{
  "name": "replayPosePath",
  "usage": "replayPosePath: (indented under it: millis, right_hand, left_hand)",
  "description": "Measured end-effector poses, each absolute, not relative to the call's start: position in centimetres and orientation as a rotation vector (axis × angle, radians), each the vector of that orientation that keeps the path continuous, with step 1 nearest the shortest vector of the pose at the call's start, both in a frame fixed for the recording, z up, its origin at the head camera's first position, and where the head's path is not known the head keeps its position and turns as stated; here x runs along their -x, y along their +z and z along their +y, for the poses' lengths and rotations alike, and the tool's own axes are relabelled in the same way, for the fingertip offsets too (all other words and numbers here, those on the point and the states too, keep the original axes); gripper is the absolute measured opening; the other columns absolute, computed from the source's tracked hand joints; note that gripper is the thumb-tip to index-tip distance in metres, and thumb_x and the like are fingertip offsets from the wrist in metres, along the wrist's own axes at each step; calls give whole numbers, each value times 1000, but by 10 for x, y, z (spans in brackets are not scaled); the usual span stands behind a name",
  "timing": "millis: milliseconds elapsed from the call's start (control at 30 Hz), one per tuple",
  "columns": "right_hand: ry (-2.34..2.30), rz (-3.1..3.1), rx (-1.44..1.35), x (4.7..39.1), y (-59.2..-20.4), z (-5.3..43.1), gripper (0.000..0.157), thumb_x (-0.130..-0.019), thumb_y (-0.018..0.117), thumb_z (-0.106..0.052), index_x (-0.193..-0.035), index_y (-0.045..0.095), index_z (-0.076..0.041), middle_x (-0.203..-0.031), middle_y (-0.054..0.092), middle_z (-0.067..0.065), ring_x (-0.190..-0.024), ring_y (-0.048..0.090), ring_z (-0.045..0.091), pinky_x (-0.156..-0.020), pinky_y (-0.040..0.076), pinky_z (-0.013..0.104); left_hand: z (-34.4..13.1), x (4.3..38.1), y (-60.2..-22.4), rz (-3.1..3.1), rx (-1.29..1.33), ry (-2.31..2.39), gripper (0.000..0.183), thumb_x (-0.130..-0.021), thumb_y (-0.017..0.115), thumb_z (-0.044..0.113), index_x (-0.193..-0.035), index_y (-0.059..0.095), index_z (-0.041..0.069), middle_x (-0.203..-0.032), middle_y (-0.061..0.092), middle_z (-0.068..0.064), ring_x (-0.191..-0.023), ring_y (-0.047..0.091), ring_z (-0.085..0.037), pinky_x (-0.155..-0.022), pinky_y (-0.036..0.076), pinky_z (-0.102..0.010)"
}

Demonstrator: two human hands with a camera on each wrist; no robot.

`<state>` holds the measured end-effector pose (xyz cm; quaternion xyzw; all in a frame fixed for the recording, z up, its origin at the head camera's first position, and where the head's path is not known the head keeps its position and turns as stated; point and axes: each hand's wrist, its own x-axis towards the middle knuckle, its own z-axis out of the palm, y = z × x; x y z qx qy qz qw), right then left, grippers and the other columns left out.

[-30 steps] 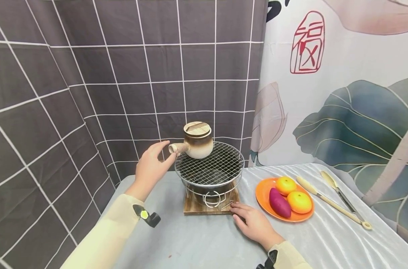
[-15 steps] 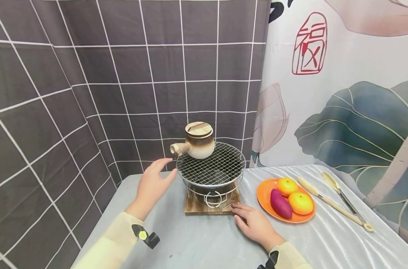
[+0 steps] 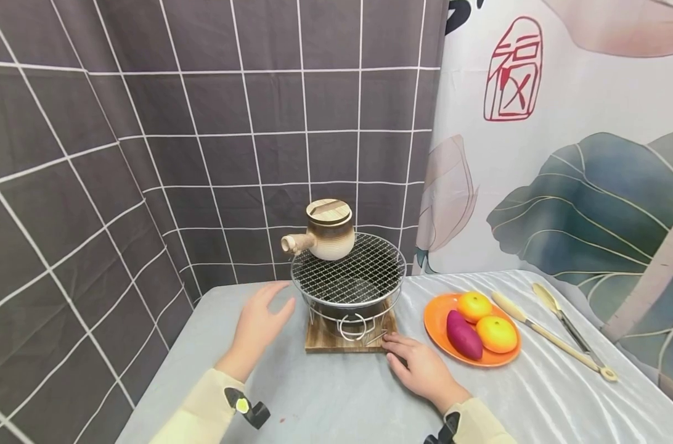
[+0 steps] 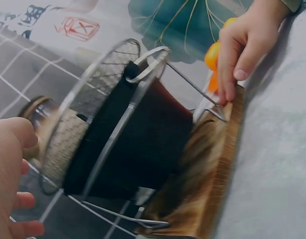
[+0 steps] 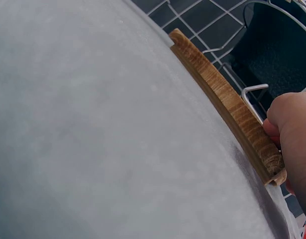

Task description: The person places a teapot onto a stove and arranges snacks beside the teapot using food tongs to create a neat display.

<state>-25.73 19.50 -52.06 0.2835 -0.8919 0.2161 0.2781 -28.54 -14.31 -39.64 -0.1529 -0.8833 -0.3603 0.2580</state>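
A small clay pot [image 3: 333, 242] with a wooden lid [image 3: 328, 211] and a side handle [image 3: 297, 243] stands on the back left of a round wire grill rack [image 3: 370, 271]. The rack tops a dark round stove [image 4: 138, 144] in a wire stand on a wooden board [image 3: 328, 342]. My left hand [image 3: 259, 327] hovers left of the stove, thumb and fingers spread, holding nothing and apart from the pot. At the board's front right corner my right hand [image 3: 422, 369] rests, its fingertips touching the wood; the right wrist view hides part of that contact.
An orange plate [image 3: 433, 333] with two oranges [image 3: 496, 333] and a purple sweet potato [image 3: 463, 335] lies right of the stove. Beyond it are wooden-tipped tongs [image 3: 564, 348]. Dark checked cloth [image 3: 248, 111] hangs behind and to the left.
My left hand has let go of the pot's handle and moved down, away from it. The pot stays on the rack. My right hand keeps its place at the board's corner.
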Motion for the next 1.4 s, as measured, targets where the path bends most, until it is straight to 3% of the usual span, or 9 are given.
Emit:
replayPosePath:
  millis: [433, 733, 1067, 1200, 1400]
  right_hand:
    - [599, -2389, -759, 257, -519, 193, 27, -88, 74, -12, -115, 76, -7, -122, 72, 8, -117, 67, 28, -96, 52, 49]
    - [601, -2397, -759, 258, -516, 189, 28, -89, 74, -14, -115, 76, -7, -123, 72, 8, -117, 66, 29, -97, 52, 49]
    - [589, -2404, -754, 258, -517, 193, 28, -88, 74, -14, -115, 76, -8, -123, 72, 8, -117, 66, 29, -97, 51, 49]
    - [586, -2402, -752, 258, -517, 195, 28, -88, 74, -14, -115, 76, -8, -123, 72, 8, -117, 66, 28, -98, 51, 48]
    - [586, -2410, -746, 257, -519, 196, 28, -88, 74, -14, -115, 76, -8, -123, 72, 7, -118, 66, 28, -98, 51, 48]
  left_hand:
    - [-118, 290, -453, -2449, 336, -1029, 37, -88, 74, 26, -121, 72, 7, -123, 69, -15, -117, 64, -35, -103, 47, -51]
    - [-102, 290, -473, -2435, 323, -1053, 25, -87, 74, 20, -110, 76, 9, -113, 73, -9, -108, 68, -31, -96, 52, -49]
    - [-77, 290, -487, -2447, 427, -941, 25, -84, 76, 18, -107, 76, 9, -110, 73, -9, -103, 69, -29, -91, 54, -47]
    - [-67, 291, -494, -2429, 470, -885, 17, -83, 76, 17, -99, 77, 11, -109, 72, -9, -101, 69, -29, -89, 54, -46]
    - [-59, 288, -505, -2377, 507, -795, 6, -81, 77, 16, -85, 76, 11, -93, 72, -6, -90, 66, -28, -86, 52, -45]
